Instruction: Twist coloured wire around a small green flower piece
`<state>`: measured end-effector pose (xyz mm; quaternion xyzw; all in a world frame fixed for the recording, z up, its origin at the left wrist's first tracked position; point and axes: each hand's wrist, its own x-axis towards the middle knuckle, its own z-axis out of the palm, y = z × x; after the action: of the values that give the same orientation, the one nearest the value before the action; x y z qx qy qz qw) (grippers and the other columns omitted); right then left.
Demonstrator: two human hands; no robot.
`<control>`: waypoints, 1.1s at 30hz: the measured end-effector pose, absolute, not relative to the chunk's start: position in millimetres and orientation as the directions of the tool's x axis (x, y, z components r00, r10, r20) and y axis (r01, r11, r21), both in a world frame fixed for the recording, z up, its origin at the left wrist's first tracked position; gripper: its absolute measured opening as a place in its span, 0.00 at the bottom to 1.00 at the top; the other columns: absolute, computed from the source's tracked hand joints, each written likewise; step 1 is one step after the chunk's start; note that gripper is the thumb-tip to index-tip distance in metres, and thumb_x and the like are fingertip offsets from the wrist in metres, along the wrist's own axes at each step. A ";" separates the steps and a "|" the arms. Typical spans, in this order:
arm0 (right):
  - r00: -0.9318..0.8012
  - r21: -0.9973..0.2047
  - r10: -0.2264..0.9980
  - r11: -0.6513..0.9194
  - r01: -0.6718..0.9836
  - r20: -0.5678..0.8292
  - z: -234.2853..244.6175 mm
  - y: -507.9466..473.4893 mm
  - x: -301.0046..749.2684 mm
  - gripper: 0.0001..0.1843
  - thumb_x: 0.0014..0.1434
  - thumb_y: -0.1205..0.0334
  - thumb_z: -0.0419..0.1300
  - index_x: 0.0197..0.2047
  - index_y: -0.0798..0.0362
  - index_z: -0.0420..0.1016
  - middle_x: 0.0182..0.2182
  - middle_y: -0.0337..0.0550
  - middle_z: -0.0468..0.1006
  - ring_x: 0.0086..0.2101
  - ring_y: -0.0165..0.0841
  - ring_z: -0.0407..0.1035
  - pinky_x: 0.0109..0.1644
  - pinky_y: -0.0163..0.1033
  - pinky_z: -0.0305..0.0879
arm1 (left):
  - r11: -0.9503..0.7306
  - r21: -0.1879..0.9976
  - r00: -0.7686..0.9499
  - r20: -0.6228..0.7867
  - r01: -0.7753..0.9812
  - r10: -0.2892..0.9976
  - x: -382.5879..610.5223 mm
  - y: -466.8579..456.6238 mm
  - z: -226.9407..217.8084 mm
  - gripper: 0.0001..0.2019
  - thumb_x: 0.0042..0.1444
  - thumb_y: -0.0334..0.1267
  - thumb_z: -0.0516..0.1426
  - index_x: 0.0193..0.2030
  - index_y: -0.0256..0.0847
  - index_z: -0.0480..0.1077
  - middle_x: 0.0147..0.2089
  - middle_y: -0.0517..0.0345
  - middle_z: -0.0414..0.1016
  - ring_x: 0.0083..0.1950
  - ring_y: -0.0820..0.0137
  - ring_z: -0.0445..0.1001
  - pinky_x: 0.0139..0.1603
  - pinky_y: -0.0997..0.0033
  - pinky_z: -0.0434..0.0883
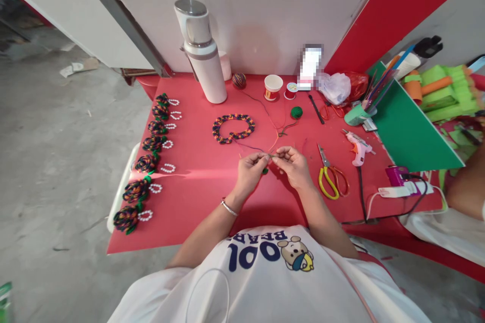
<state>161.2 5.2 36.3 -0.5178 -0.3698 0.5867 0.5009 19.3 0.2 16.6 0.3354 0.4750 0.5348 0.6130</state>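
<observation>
Over the red table, my left hand (250, 169) and my right hand (293, 165) meet with fingertips pinched. Both are closed on a thin strand of yarn (272, 155), most of it hidden by the fingers. A small green piece (264, 171) shows below the left fingertips; what holds it is unclear. Just beyond my left hand lies a braided multicoloured yarn strip (234, 128) curled into a loop, with a tail running toward my hands. Farther back are a multicoloured yarn ball (239, 81) and a green yarn ball (296, 112), with strands trailing near my fingers.
Yarn flowers (146, 163) and bead loops (167, 168) line the left edge. A tall white flask (206, 55), paper cup (273, 87) and thread spool (291, 91) stand behind. Yellow-handled scissors (328, 176), a glue gun (359, 149) and power strip (401, 190) lie right, near another person's arm (468, 181).
</observation>
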 end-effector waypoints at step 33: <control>0.020 -0.959 0.971 -0.232 -0.164 -0.239 30.7 5.7 150.7 0.28 0.46 0.39 0.74 0.45 0.49 0.85 0.35 0.43 0.84 0.28 0.32 0.72 0.23 0.34 0.64 | 0.277 0.845 -0.024 -0.324 -0.458 0.946 18.6 1.8 19.5 0.17 0.46 0.51 0.71 0.31 0.37 0.78 0.18 0.66 0.67 0.16 0.81 0.55 0.18 0.77 0.58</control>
<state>150.7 5.7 30.7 -0.5237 -0.3850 0.5846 0.4855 18.6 1.8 19.5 0.2609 0.4678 0.5415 0.6479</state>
